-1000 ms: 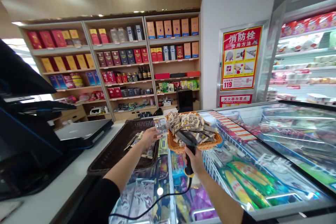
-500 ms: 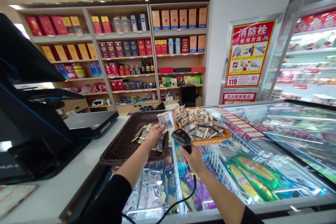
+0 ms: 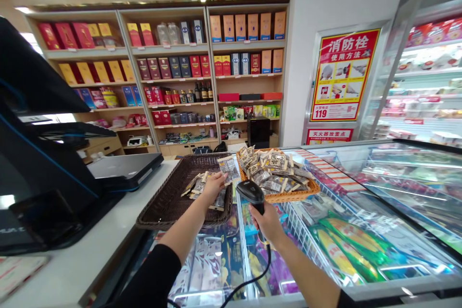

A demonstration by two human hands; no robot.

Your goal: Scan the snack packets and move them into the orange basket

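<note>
My left hand [image 3: 214, 186] pinches a small snack packet [image 3: 229, 169] by its edge, over the right side of a dark brown wicker basket [image 3: 162, 197]. Several similar packets [image 3: 197, 185] lie in that basket, partly behind my left hand and wrist. My right hand [image 3: 266, 219] is wrapped round the handle of a black barcode scanner [image 3: 251, 192], whose head points toward the held packet. From its handle a black cable [image 3: 249, 279] hangs down. Just beyond the scanner, an orange wicker basket [image 3: 288, 197] is heaped with more packets [image 3: 276, 168].
Both baskets rest on a glass-topped freezer [image 3: 361, 211] with packaged food inside. At left, a dark checkout machine [image 3: 39, 163] and a flat scale [image 3: 126, 168] stand on a white counter [image 3: 94, 245]. Shelves of boxes and bottles [image 3: 173, 79] line the back wall.
Both hands stay in nearly the same place, still holding the packet and the scanner. The view has shifted very slightly.
</note>
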